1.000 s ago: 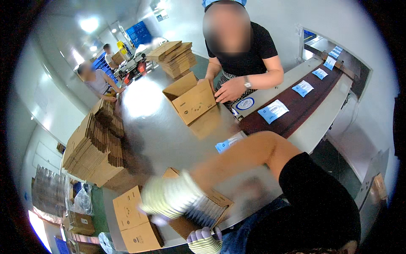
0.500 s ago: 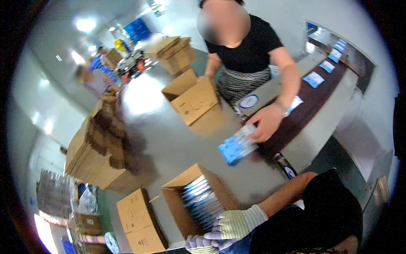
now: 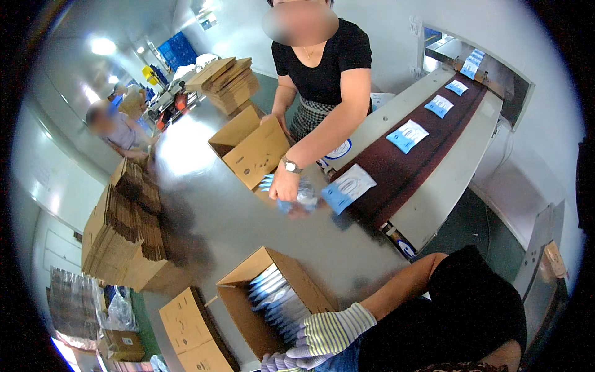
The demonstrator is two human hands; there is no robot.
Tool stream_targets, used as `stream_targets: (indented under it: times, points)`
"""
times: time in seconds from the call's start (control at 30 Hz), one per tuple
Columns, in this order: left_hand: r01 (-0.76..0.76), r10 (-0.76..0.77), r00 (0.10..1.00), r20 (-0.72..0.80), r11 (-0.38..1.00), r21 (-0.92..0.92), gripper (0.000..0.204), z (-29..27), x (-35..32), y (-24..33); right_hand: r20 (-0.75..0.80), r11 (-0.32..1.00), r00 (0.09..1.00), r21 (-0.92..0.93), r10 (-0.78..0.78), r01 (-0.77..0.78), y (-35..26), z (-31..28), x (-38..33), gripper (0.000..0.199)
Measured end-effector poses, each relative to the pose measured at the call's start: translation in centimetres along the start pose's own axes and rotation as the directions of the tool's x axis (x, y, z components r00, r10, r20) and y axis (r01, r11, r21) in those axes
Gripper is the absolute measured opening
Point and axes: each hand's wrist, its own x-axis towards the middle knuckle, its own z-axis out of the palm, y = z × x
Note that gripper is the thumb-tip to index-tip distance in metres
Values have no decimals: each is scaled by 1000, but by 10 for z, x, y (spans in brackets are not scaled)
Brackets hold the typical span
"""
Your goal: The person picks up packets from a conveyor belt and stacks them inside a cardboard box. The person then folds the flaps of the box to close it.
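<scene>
My right hand point(image 3: 328, 336), in a striped knit glove, rests at the near edge of an open cardboard box point(image 3: 235, 310), fingers stretched out and lying flat. Below it my left hand point(image 3: 277, 363), gloved too, shows only partly at the lower edge; its grip is hidden. Inside the box, blue-and-white packets point(image 3: 277, 297) stand in a tight row. Across the table a co-worker's hand point(image 3: 286, 186) holds blue and clear packets point(image 3: 299, 199) beside a second open box point(image 3: 257, 155).
More packets point(image 3: 408, 136) lie spaced along a dark red conveyor belt point(image 3: 427, 170) at right. A packet point(image 3: 349, 188) overhangs its near end. Stacked flat cartons point(image 3: 121, 229) stand at left, another carton point(image 3: 189, 325) beside my box. Other people point(image 3: 118, 127) work at the far left.
The co-worker's hand has moved left from the belt end toward the second box with packets. Belt packets have come nearer. My hands stay at the box while the view has shifted.
</scene>
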Motion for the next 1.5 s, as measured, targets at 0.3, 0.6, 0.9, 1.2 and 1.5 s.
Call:
stream_targets:
  times: [0.3, 0.6, 0.9, 1.2, 1.5]
  points:
    - [-44, 43, 999, -31, 999, -29, 22, -1, 14, 2, -24, 999, 999, 19, -32, 33, 4, 1, -1, 27]
    - [-48, 49, 998, 39, 999, -23, 15, 1, 13, 1, 160, 982, 987, -180, -22, 51, -3, -6, -5, 19]
    - [0, -11, 995, -96, 993, -117, 42, -14, 4, 2, 396, 932, 917, -309, -55, 189, 13, -7, -8, 26]
    - [201, -201, 979, -24, 980, -3, 27, -8, -20, -26, -60, 298, 972, -946, 228, -128, 284, 2, 126, 62]
    - [571, -707, 669, 228, 686, 452, 58, 8, -106, -126, 709, 913, 587, -379, 391, -150, 115, 82, 24, 71]
